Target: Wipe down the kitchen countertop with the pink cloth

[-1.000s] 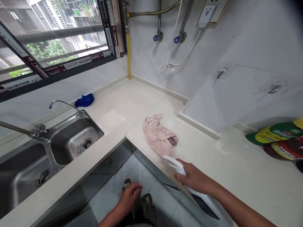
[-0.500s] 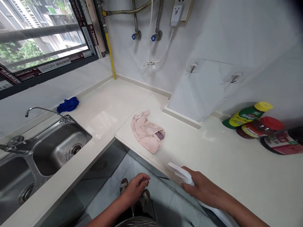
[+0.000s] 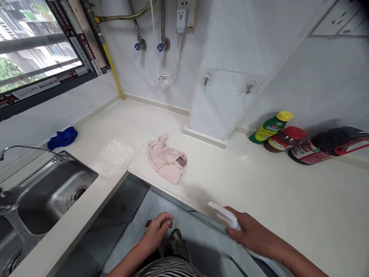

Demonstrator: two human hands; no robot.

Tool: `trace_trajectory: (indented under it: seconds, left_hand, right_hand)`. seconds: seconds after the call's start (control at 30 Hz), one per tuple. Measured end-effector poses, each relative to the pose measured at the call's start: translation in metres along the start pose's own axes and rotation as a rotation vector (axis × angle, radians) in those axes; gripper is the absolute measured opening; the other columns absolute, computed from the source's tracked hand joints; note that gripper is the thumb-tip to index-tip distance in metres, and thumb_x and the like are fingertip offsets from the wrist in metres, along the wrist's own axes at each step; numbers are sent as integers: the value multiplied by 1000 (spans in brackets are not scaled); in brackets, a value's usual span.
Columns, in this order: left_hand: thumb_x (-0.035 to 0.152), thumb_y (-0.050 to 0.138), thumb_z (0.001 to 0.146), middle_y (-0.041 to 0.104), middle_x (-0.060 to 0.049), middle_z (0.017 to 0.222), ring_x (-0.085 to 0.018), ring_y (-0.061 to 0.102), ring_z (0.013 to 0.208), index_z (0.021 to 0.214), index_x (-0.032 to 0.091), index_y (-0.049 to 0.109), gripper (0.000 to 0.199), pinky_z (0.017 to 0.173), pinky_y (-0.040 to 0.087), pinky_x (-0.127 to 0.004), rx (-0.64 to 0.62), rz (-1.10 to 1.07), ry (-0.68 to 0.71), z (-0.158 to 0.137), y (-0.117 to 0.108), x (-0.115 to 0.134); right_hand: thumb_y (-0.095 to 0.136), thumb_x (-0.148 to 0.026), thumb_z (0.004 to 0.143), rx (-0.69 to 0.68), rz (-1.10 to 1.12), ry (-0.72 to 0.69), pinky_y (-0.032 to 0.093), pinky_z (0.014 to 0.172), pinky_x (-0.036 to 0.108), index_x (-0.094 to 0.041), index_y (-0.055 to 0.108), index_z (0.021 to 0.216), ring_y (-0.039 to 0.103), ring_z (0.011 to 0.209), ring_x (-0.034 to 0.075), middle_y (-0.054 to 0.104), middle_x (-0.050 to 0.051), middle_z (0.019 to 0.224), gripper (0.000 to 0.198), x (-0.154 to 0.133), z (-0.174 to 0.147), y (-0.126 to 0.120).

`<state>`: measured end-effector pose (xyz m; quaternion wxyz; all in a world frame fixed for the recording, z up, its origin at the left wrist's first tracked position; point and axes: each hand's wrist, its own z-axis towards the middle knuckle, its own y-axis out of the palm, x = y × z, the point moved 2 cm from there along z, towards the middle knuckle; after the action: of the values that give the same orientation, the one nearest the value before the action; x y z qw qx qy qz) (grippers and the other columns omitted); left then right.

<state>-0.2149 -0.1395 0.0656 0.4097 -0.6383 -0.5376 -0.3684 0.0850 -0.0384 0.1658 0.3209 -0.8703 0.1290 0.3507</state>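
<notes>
A white spray bottle [image 3: 223, 214] is gripped in my right hand [image 3: 250, 232], over the front edge of the counter; its head points left and its lower part is partly behind my wrist. My left hand [image 3: 158, 227] hangs over the floor in front of the counter, fingers loosely curled, with nothing visible in them. On the counter beyond both hands lies a crumpled pink cloth [image 3: 165, 159] with a purple patch at its right side. Neither hand touches this cloth.
A double steel sink [image 3: 43, 207] with a thin faucet [image 3: 29, 148] is at left, a blue cloth [image 3: 62, 137] behind it. Along the right wall stand a green bottle [image 3: 269, 129], a red-lidded jar [image 3: 284, 140] and a black jug [image 3: 323, 144]. A wall column [image 3: 213, 107] juts out.
My view has turned right, so the sink and cloth sit further left and more of the black jug shows. Both hands keep nearly the same pose; the right still grips the bottle.
</notes>
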Motion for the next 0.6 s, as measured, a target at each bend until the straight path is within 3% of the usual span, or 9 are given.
trace_trajectory:
  seconds: [0.13,0.47,0.6]
  left_hand:
    - [47,51,87,61,-3,84,-17,55,83,91,19,62,30,82,44,-30,-32,33,6,5,5,6]
    - [51,51,87,62,-2,84,-18,56,83,97,20,62,34,83,46,-31,-74,65,36,10,10,25]
    - [53,51,85,61,-1,82,-18,55,83,95,21,62,35,83,45,-31,-63,70,28,7,5,30]
  right_hand:
    - [49,-31,85,23,-4,-4,43,69,29,-23,53,127,57,78,19,64,1,88,43,3,-12,3]
    - [53,-38,83,133,-15,54,44,68,30,-20,63,109,58,73,20,66,2,82,33,22,-24,10]
    - [54,-42,83,181,28,132,47,69,30,-21,60,123,62,74,22,68,3,84,46,35,-40,2]
